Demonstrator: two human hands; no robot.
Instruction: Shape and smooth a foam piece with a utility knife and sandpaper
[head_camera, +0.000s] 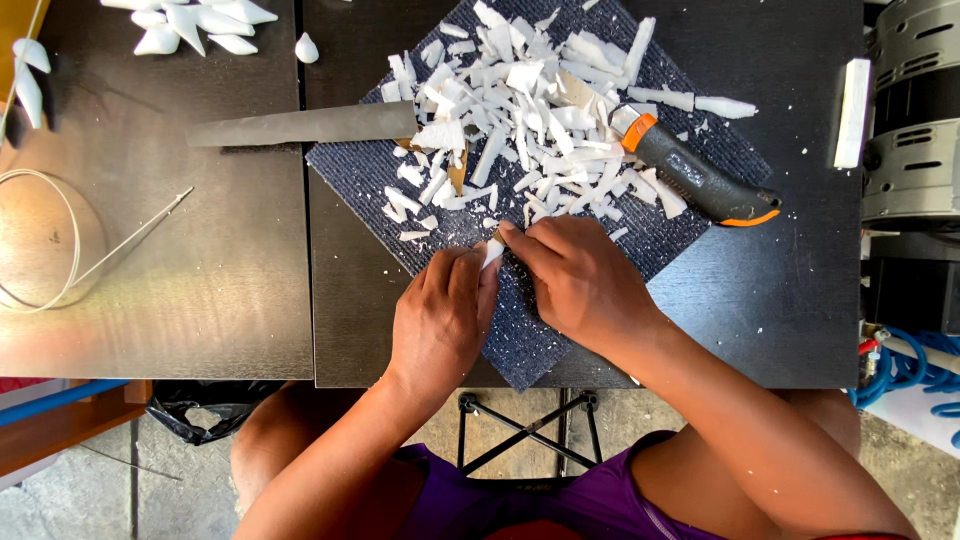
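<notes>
A small white piece (492, 252) is sitting pinched between the two hands at the near corner of a dark ribbed mat (520, 340), which is lying cornerwise on the black desk (800, 320). Only a sliver of the piece is showing between the fingers; it is looking pale, matte and tapered, like the shavings beyond it. Judging by those thin curled chips, the material is probably light, soft enough to be carved and easy to snap, so it is best gripped close to its thicker end with fingertips on both sides rather than by the tip.

The left hand (440, 320) is curling closed around the piece, fingers folded over it and thumb pressing in. The right hand (580, 280) is also closing tight, fingertips meeting the same piece from the other side; whether it is holding a blade too, I cannot tell.

Just past the hands a heap of white shavings (520, 110) is covering the far half of the mat. A long flat metal file (300, 125) is poking out from under the heap to the left, and a black-and-orange-handled knife (700, 178) is lying at its right edge. More finished white pointed shapes (195, 22) are resting at the far left corner, near a loop of wire (60, 240). A white block (853, 112) is sitting by the desk's right edge.
</notes>
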